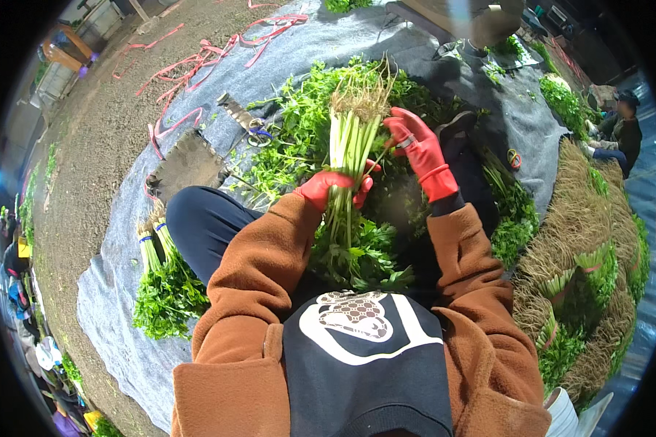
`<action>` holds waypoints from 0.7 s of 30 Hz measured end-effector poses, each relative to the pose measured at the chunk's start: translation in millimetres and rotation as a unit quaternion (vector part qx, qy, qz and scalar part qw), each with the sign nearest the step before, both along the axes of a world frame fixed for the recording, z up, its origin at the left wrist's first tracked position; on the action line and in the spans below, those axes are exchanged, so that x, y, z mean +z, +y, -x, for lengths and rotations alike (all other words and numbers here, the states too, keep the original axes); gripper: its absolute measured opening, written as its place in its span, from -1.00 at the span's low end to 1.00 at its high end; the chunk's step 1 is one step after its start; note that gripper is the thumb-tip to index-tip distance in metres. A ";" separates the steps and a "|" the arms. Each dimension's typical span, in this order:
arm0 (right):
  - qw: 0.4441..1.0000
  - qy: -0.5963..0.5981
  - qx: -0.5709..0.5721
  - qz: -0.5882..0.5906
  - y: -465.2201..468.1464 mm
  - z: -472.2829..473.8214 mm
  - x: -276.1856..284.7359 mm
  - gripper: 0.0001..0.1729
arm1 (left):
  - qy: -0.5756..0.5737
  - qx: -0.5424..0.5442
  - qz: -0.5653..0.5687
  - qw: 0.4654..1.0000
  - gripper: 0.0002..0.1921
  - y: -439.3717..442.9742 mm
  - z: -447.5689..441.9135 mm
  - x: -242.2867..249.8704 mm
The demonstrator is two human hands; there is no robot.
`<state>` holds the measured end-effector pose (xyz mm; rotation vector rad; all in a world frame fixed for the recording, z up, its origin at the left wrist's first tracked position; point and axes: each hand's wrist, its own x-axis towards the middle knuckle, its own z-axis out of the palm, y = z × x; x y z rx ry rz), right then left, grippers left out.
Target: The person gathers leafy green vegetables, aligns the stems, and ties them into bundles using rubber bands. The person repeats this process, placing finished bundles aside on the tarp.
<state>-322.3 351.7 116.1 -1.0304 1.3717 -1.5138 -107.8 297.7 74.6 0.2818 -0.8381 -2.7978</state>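
My left hand (328,188), in a red rubber glove, is closed around a bunch of rooted, celery-like stalks (355,136). The pale roots (363,101) point away from me, and the green leaves (355,251) hang toward my lap. My right hand (415,145), also red-gloved, is raised beside the root end with its fingers curved. A thin stalk runs between the bunch and this hand; whether the fingers pinch it is unclear. Behind the bunch lies a heap of loose leafy greens (300,117).
Blue-handled scissors (259,133) lie left of the heap. Two tied bunches (167,273) rest beside my left knee. Stacked rooted bunches (557,218) line the right side. Pink ribbon (208,57) trails over a grey ground cloth (126,295). Another person (626,131) sits at far right.
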 end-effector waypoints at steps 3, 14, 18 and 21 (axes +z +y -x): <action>0.997 -0.071 -0.042 -0.008 -8.3 -25.6 1.2 -0.42 | 0.039 -0.025 0.054 0.997 -0.21 -3.0 2.9 -1.4; 0.984 -0.031 0.009 0.177 -30.4 -24.3 19.1 -0.38 | 0.048 -0.033 0.037 0.998 -0.24 -4.2 3.9 -7.8; 0.990 0.018 0.137 0.038 -35.6 -7.0 32.8 -0.50 | 0.043 -0.069 0.031 0.996 -0.23 -1.7 2.7 -5.1; 0.988 0.029 0.145 0.038 -37.8 -3.4 38.6 -0.65 | 0.019 -0.054 0.072 0.996 -0.22 1.8 0.3 3.2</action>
